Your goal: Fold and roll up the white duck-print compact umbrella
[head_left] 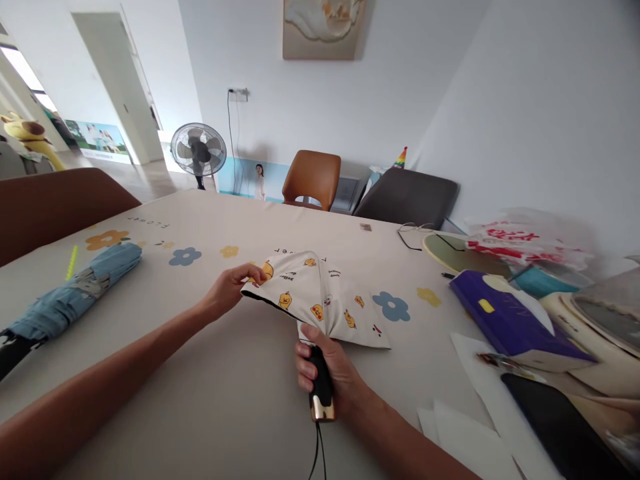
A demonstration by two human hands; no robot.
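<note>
A white folding umbrella (305, 287) with yellow duck prints is partly folded, its panels hanging loose over the table. My right hand (333, 370) is closed around its black handle, which has a gold end and a thin dark wrist strap hanging down. With fingers pinched, my left hand (233, 287) holds the edge of one panel on the left side, where a black underside shows. Over at the left of the table lies a blue folded umbrella (80, 290) with its canopy gathered and a dark handle toward me.
The table (215, 400) has a flower-printed cover. On the right are a purple tissue pack (510, 327), a black phone-like slab (560, 427), white papers (470, 440), a plastic bag (530, 240) and glasses (410, 237). Chairs (313, 177) and a fan (199, 150) stand beyond.
</note>
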